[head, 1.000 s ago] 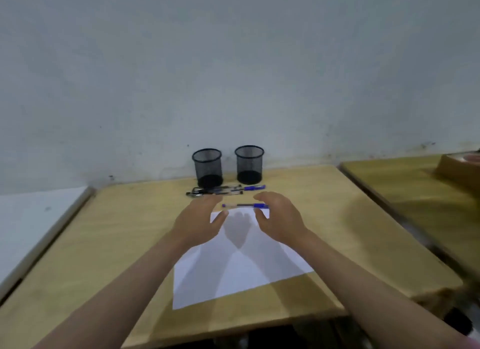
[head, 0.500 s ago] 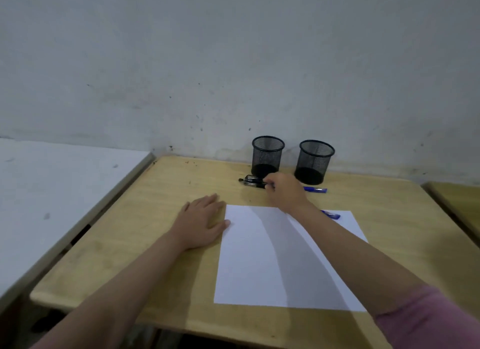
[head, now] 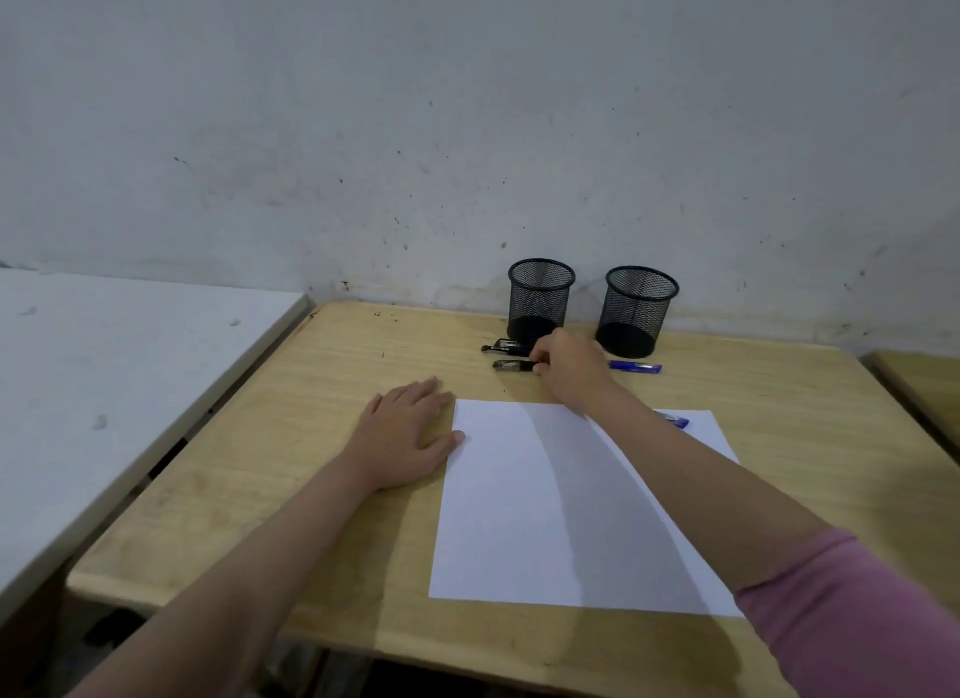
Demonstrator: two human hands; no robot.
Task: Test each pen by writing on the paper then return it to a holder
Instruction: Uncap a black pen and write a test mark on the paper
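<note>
2 mesh holders (head: 541, 302), 4 pens (head: 511, 366), 1 sheet of paper (head: 524, 515), 2 hands (head: 402, 432)

Plain classroom or study room: small wooden desk (head: 322, 437) against scuffed grey-white wall (head: 467, 125), more desks abutting both sides, 2 mesh pen holders (head: 540, 302), paper sheet (head: 519, 515).

The desk (head: 322, 453) is pale yellow wood with a fine grain. On it lie a plain white paper (head: 524, 515), 2 black mesh holders (head: 540, 302) (head: 638, 307) at the far edge, black pens (head: 506, 348) and blue pens (head: 635, 367). The sleeve (head: 857, 619) at near right is pink.
</note>
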